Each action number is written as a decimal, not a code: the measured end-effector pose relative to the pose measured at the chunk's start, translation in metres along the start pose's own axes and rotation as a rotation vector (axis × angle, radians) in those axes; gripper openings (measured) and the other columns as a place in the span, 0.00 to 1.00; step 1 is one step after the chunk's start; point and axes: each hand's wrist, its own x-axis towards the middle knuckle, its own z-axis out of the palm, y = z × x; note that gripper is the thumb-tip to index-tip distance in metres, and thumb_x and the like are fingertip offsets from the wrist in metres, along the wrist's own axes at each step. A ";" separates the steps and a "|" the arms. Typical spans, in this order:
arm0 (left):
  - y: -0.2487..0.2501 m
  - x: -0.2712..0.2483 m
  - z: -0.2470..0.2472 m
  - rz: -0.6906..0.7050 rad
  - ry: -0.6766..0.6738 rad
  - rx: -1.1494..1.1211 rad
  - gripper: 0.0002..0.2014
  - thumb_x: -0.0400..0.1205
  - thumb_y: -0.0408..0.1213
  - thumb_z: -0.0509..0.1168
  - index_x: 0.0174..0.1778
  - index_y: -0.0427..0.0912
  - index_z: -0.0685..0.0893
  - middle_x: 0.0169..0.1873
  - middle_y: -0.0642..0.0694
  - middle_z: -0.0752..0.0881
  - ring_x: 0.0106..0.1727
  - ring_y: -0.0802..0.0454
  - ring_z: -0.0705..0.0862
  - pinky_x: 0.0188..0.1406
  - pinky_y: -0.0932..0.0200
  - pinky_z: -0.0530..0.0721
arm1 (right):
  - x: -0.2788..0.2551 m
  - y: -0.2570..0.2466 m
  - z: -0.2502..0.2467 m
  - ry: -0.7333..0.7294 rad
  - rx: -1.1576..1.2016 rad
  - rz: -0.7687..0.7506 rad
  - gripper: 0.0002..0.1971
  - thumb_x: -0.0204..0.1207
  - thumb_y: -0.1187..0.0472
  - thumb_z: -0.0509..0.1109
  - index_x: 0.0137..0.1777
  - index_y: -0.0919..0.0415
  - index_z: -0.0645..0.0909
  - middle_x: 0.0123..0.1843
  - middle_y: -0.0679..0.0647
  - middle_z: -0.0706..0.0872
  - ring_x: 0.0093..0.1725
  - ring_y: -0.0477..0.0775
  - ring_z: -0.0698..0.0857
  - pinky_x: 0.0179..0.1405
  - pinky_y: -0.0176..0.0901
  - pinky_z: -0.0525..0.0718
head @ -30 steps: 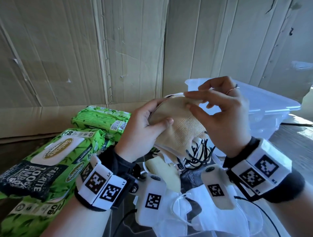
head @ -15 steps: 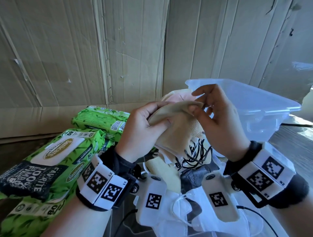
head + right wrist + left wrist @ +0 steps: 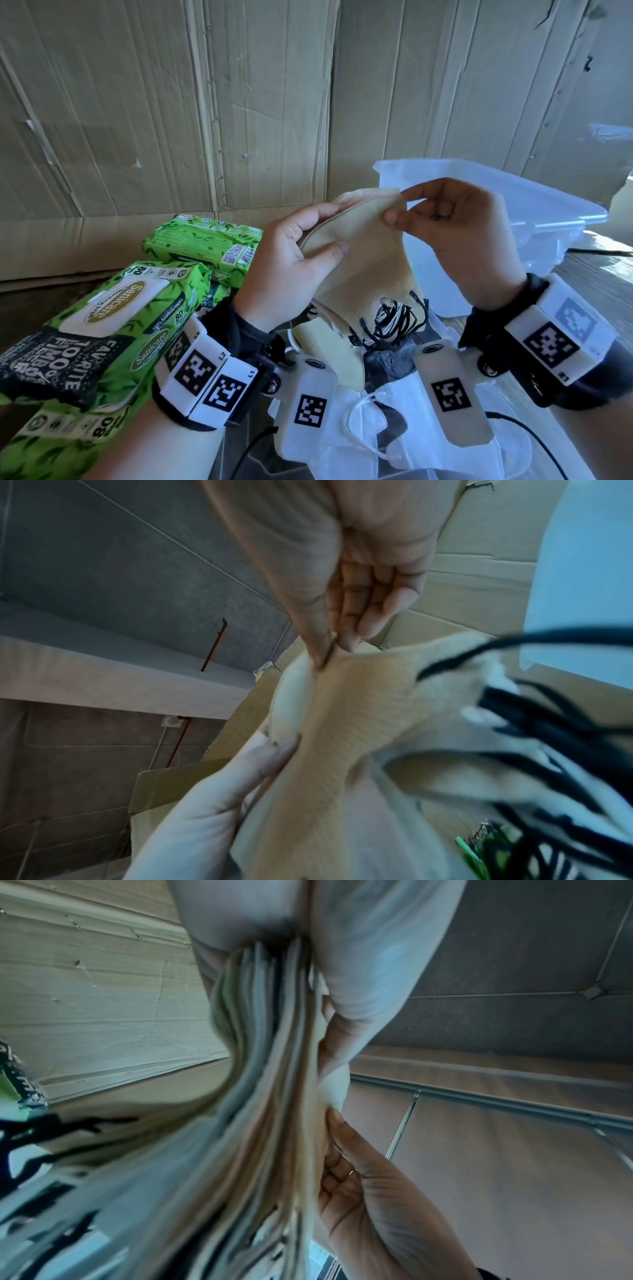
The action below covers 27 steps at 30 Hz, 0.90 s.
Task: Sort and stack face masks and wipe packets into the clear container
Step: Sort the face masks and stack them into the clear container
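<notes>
A bundle of several beige face masks point(image 3: 363, 263) with black ear loops point(image 3: 394, 318) is held up in front of me. My left hand point(image 3: 294, 260) grips the stack's left edge, thumb on the front. My right hand point(image 3: 455, 233) pinches the top corner of the front mask between thumb and forefinger. In the left wrist view the mask layers point(image 3: 267, 1096) fan out edge-on. The right wrist view shows the beige masks point(image 3: 359, 723) pinched at the top. The clear container point(image 3: 534, 219) stands behind my right hand. Green wipe packets point(image 3: 113, 315) lie at left.
Another green packet point(image 3: 202, 243) lies further back at left. White masks point(image 3: 376, 428), a beige mask point(image 3: 329, 353) and a dark one point(image 3: 387, 363) lie below my wrists. A cardboard wall point(image 3: 205, 102) closes off the back. Wooden table surface point(image 3: 603, 284) shows at right.
My right hand has shifted from lying over the bundle's top to pinching the front mask's upper corner and drawing it right. The left hand keeps its grip.
</notes>
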 end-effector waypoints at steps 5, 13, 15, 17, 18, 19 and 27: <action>0.001 -0.001 0.001 0.073 -0.007 0.038 0.24 0.74 0.21 0.67 0.59 0.52 0.79 0.56 0.61 0.84 0.57 0.68 0.82 0.58 0.74 0.74 | -0.006 0.006 0.001 0.085 -0.098 -0.081 0.11 0.60 0.66 0.82 0.31 0.49 0.84 0.34 0.55 0.89 0.35 0.62 0.87 0.39 0.49 0.86; 0.001 -0.001 0.001 0.051 -0.003 0.058 0.24 0.75 0.17 0.66 0.57 0.51 0.79 0.52 0.65 0.84 0.51 0.73 0.82 0.53 0.76 0.76 | -0.010 0.004 0.002 0.161 -0.182 -0.221 0.16 0.58 0.62 0.81 0.25 0.37 0.82 0.32 0.35 0.84 0.30 0.40 0.82 0.36 0.40 0.82; -0.001 -0.001 0.000 0.029 -0.001 0.066 0.23 0.76 0.19 0.67 0.54 0.56 0.80 0.46 0.68 0.86 0.48 0.72 0.83 0.51 0.74 0.77 | -0.010 0.002 0.002 0.136 -0.143 -0.210 0.15 0.60 0.61 0.78 0.26 0.38 0.81 0.32 0.36 0.84 0.31 0.38 0.82 0.36 0.38 0.81; -0.002 -0.001 0.000 0.012 0.007 0.077 0.23 0.76 0.21 0.68 0.51 0.59 0.80 0.40 0.70 0.87 0.45 0.72 0.83 0.48 0.73 0.79 | -0.008 0.001 0.003 0.095 -0.146 -0.200 0.13 0.66 0.62 0.75 0.30 0.40 0.79 0.34 0.38 0.84 0.33 0.37 0.81 0.35 0.35 0.79; -0.002 -0.002 0.000 0.006 0.008 0.076 0.23 0.76 0.21 0.68 0.51 0.59 0.80 0.39 0.70 0.87 0.43 0.72 0.83 0.47 0.74 0.79 | -0.007 0.001 0.004 0.068 -0.166 -0.192 0.13 0.69 0.63 0.73 0.33 0.41 0.78 0.37 0.39 0.84 0.35 0.36 0.81 0.36 0.33 0.77; -0.002 -0.002 0.000 0.002 0.003 0.069 0.22 0.76 0.22 0.68 0.50 0.58 0.81 0.38 0.69 0.87 0.42 0.72 0.83 0.46 0.74 0.79 | -0.006 0.001 0.005 0.039 -0.190 -0.178 0.13 0.72 0.64 0.71 0.36 0.43 0.77 0.41 0.41 0.84 0.36 0.35 0.80 0.36 0.31 0.77; 0.002 -0.002 0.000 0.014 -0.018 0.054 0.15 0.73 0.31 0.67 0.49 0.57 0.81 0.39 0.66 0.87 0.43 0.68 0.84 0.45 0.72 0.80 | -0.005 0.000 0.005 0.025 -0.169 -0.196 0.13 0.63 0.58 0.74 0.44 0.41 0.76 0.43 0.40 0.85 0.42 0.42 0.81 0.41 0.36 0.76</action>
